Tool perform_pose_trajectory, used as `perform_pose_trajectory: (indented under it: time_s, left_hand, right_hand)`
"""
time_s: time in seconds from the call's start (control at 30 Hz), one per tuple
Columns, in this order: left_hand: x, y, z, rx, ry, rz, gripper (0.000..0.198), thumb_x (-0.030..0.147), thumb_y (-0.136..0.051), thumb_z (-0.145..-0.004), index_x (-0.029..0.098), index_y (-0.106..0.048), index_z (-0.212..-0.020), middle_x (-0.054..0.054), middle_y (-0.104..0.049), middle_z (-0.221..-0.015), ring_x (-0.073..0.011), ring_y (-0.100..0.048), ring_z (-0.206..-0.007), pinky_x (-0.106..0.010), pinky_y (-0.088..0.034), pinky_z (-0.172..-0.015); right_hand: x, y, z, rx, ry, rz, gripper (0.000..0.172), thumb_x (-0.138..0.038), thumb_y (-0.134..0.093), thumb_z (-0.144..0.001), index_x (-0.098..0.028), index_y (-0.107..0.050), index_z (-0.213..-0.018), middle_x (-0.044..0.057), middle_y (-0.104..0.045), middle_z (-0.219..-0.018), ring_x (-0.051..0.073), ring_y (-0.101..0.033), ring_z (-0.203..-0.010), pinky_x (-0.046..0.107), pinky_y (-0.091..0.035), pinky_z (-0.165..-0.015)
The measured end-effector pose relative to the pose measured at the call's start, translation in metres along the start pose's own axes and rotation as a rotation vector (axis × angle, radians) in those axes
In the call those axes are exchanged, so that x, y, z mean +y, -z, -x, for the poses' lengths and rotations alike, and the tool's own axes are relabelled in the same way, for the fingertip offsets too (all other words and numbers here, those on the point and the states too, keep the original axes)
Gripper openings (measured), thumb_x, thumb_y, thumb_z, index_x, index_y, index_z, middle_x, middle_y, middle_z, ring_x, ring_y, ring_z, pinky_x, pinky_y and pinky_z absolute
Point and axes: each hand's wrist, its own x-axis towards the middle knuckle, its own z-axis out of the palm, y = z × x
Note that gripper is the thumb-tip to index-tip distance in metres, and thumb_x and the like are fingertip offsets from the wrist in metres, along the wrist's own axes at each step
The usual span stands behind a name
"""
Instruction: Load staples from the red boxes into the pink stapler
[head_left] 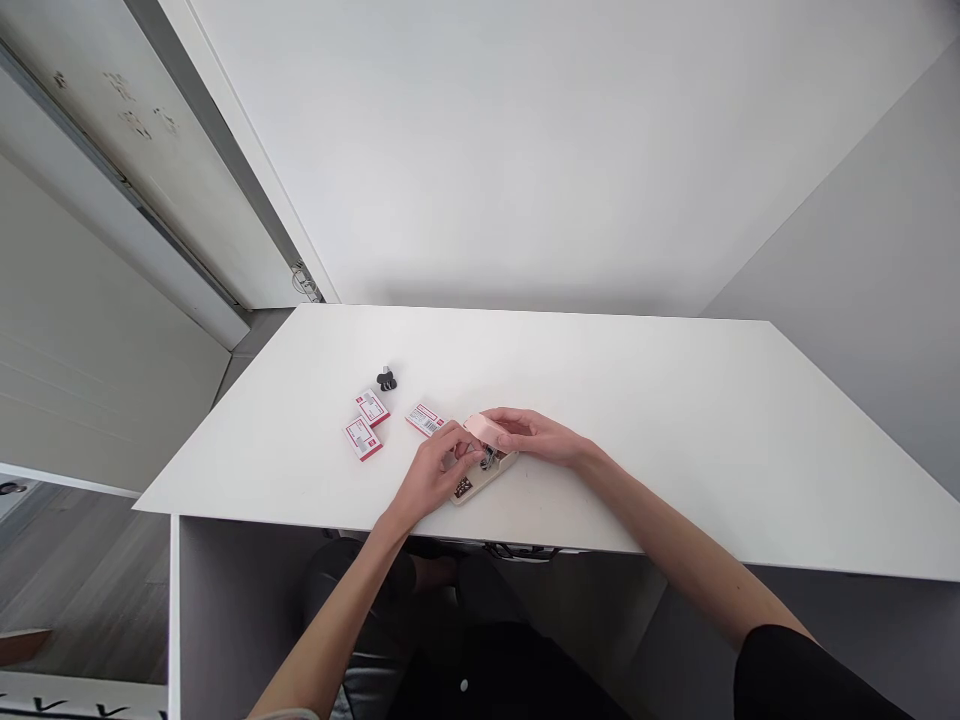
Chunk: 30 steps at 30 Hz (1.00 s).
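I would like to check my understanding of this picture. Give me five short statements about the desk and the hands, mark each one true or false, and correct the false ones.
1. The right hand holds a pink object. True.
2. Three small red-and-white boxes are visible on the white desk. True.
3. The black clips lie to the right of both hands. False: they lie to the left.
4. The left hand is far from the beige tray. False: its fingers are at the tray.
5. The pink object is closer to the right hand than the black clips are. True.
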Motion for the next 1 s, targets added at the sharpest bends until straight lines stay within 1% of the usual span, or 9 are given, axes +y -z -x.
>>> perform_pose_trajectory:
  time_s: [0.1,0.2,0.33,0.43,0.5,0.57,0.67,0.87,1.0]
  left_hand:
    - [0.001,0.003,0.001,0.107,0.04,0.06,0.027,0.047,-0.059,-0.101,0.022,-0.065,-0.09,-0.002,-0.058,-0.083,-0.0184,-0.054,-0.081,-0.033,-0.047,-0.077]
    - [-0.002,0.005,0.002,0.196,0.07,0.125,0.027,0.048,-0.061,-0.1,0.022,-0.065,-0.092,-0.003,-0.062,-0.089,-0.0185,-0.056,-0.084,-0.033,-0.048,-0.08]
    - [-0.005,0.005,0.002,0.248,0.085,0.141,0.028,0.049,-0.061,-0.1,0.022,-0.064,-0.094,-0.005,-0.064,-0.095,-0.0192,-0.059,-0.089,-0.034,-0.05,-0.083]
    - [-0.004,0.004,0.001,0.27,0.113,0.186,0.029,0.05,-0.06,-0.1,0.022,-0.062,-0.095,-0.007,-0.066,-0.102,-0.0189,-0.062,-0.091,-0.036,-0.052,-0.088]
    - [-0.002,0.004,0.001,0.272,0.144,0.256,0.029,0.05,-0.059,-0.102,0.021,-0.059,-0.096,-0.008,-0.068,-0.111,-0.0168,-0.065,-0.087,-0.036,-0.054,-0.088]
    - [-0.001,0.003,0.001,0.272,0.176,0.33,0.029,0.05,-0.056,-0.103,0.021,-0.054,-0.097,-0.009,-0.071,-0.116,-0.0146,-0.067,-0.08,-0.035,-0.054,-0.083]
    - [-0.001,0.003,0.001,0.271,0.209,0.387,0.029,0.049,-0.055,-0.104,0.022,-0.048,-0.098,-0.008,-0.074,-0.112,-0.013,-0.069,-0.071,-0.033,-0.053,-0.077]
    - [-0.004,0.002,0.0,0.277,0.23,0.364,0.029,0.049,-0.056,-0.103,0.022,-0.049,-0.097,-0.005,-0.075,-0.1,-0.0119,-0.065,-0.066,-0.031,-0.052,-0.072]
    - [-0.003,0.001,0.001,0.252,0.265,0.342,0.029,0.05,-0.058,-0.101,0.022,-0.051,-0.098,-0.002,-0.072,-0.089,-0.0122,-0.062,-0.066,-0.03,-0.052,-0.071]
  right_hand:
    - [0.003,0.001,0.0,0.047,-0.019,-0.002,0.048,-0.05,-0.071,-0.097,-0.025,-0.066,-0.137,0.008,-0.068,-0.131,0.023,-0.063,-0.117,0.038,-0.05,-0.102]
    - [0.004,0.001,0.0,0.068,-0.031,0.012,0.049,-0.051,-0.072,-0.095,-0.023,-0.068,-0.134,0.008,-0.069,-0.125,0.024,-0.064,-0.115,0.039,-0.05,-0.101]
    - [0.004,0.0,0.0,0.109,-0.028,0.031,0.049,-0.053,-0.072,-0.095,-0.023,-0.068,-0.134,0.009,-0.071,-0.121,0.025,-0.065,-0.115,0.04,-0.051,-0.101]
    - [0.003,-0.001,0.0,0.176,-0.01,0.064,0.05,-0.054,-0.071,-0.095,-0.023,-0.068,-0.134,0.01,-0.071,-0.126,0.025,-0.066,-0.116,0.041,-0.05,-0.102]
    - [0.004,-0.002,-0.001,0.245,0.007,0.094,0.051,-0.055,-0.071,-0.095,-0.023,-0.068,-0.134,0.01,-0.071,-0.129,0.025,-0.067,-0.115,0.041,-0.05,-0.102]
    - [0.004,-0.003,-0.002,0.32,0.021,0.115,0.052,-0.056,-0.07,-0.095,-0.023,-0.067,-0.135,0.01,-0.071,-0.128,0.024,-0.067,-0.113,0.04,-0.051,-0.101]
    - [0.006,-0.004,-0.005,0.429,0.052,0.142,0.051,-0.057,-0.067,-0.096,-0.024,-0.066,-0.136,0.01,-0.072,-0.126,0.024,-0.067,-0.111,0.04,-0.052,-0.098]
    - [0.008,-0.004,-0.007,0.664,0.057,0.265,0.053,-0.061,-0.062,-0.097,-0.026,-0.065,-0.136,0.007,-0.072,-0.125,0.023,-0.065,-0.11,0.041,-0.051,-0.1]
    - [0.014,0.0,-0.009,0.811,0.035,0.33,0.052,-0.061,-0.063,-0.096,-0.028,-0.065,-0.136,0.007,-0.07,-0.134,0.026,-0.063,-0.119,0.043,-0.05,-0.103]
